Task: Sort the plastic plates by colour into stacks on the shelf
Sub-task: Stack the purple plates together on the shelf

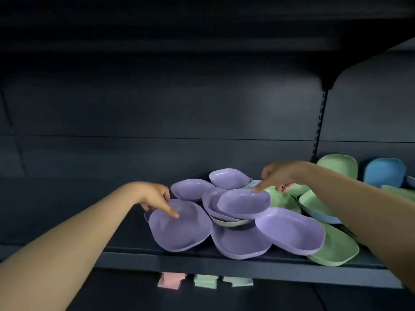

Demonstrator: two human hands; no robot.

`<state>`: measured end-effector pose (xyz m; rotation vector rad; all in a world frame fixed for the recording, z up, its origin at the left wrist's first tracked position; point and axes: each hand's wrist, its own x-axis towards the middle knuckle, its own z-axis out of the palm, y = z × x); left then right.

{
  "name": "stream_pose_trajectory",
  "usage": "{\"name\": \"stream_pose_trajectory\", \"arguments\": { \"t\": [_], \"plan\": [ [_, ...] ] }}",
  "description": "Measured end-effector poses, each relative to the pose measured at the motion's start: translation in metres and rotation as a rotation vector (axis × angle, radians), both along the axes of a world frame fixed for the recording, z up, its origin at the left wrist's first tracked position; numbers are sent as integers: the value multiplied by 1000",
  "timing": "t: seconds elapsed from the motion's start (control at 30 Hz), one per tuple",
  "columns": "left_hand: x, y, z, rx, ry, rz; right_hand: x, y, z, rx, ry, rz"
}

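On the dark metal shelf [139, 259], the left hand [155, 196] pinches the rim of a rounded purple plastic plate [179, 227]; the right hand [277, 175] grips another purple plate [243, 202] atop the jumbled pile (green plastic plates [334, 248] alongside).

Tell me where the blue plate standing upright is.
In the head view, the blue plate stands at the far right of the shelf, against the back panel, beside an upright green plate.
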<state>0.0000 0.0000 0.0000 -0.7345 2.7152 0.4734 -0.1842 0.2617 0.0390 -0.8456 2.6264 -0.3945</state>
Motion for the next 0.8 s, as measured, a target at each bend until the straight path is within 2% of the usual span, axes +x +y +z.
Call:
{"name": "stream_pose_trajectory", "arguments": {
  "t": [0.17, 0.57, 0.8],
  "plan": [
    [-8, -14, -23, 178, 10, 72, -39, -12, -27, 23, -64, -53],
    [-15, -11, -32, 291, 68, 135, -67, -15, -57, -87, -358, -178],
    [-10, -19, -26, 348, 139, 210, -75, -15, -62, -208, -452, -243]
  ]
}}
